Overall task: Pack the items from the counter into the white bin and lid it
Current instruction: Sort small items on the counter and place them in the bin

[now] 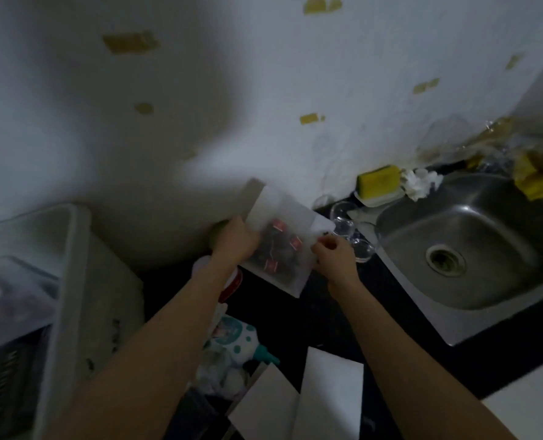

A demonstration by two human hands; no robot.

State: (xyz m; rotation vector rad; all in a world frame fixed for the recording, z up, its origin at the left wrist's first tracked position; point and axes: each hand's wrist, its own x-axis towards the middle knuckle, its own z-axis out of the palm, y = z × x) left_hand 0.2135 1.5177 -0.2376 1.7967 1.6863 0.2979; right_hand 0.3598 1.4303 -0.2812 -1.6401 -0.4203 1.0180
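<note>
Above the dark counter [295, 319], left hand [235, 238] and right hand [335, 260] each pinch the frosted pouch [279, 246].

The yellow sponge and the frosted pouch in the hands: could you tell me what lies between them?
In the head view, clear glass dishes lie on the dark counter between the yellow sponge and the frosted pouch.

The dark counter [295, 315] carries a white bin [73, 281], white cards [327, 395] and glass bowls [352, 230].
</note>
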